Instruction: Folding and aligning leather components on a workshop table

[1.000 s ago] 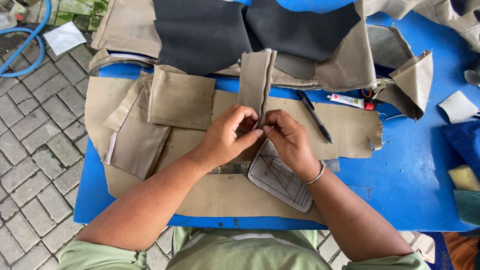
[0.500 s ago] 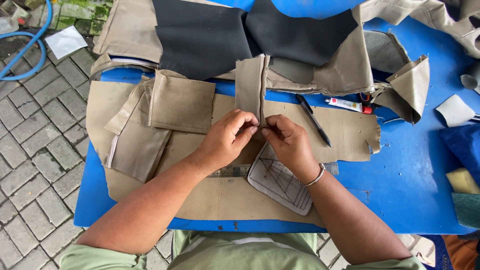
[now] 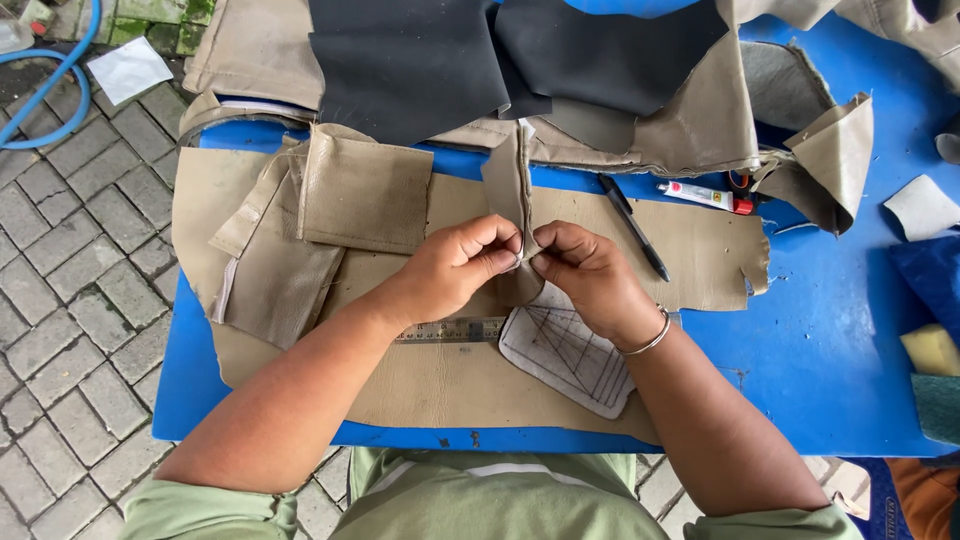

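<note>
A blue table (image 3: 820,330) stands outdoors on grey paving (image 3: 70,300), heaped with tan and black leather offcuts. At its middle, a person in a green shirt works a narrow tan strip (image 3: 507,185) that stands folded on a large tan sheet (image 3: 440,385). The left hand (image 3: 455,265) and right hand (image 3: 590,275) meet thumb to thumb, both closed tight, pinching the strip's lower end between fingertips. The strip's upper end runs back toward the black leather (image 3: 410,60) at the far edge.

The pinch looks small against a springy fold: if either thumb eases, the strip would likely open out and the crease be lost. Pulling unevenly could set the fold crooked.

Just under the wrists lie a steel ruler (image 3: 450,330) and a white rounded pattern piece (image 3: 565,355) marked with crossing lines, its edge tucked beneath the right hand. A black pen (image 3: 633,227) rests diagonally beside that hand. Beyond it, a small white tube (image 3: 700,197) with a red cap lies flat near a curled tan scrap (image 3: 825,165); its printing is too small to make out. A yellow sponge (image 3: 930,350) sits at the right edge, and a blue hose (image 3: 60,90) curves across the paving at upper left, near a white sheet (image 3: 128,70).
</note>
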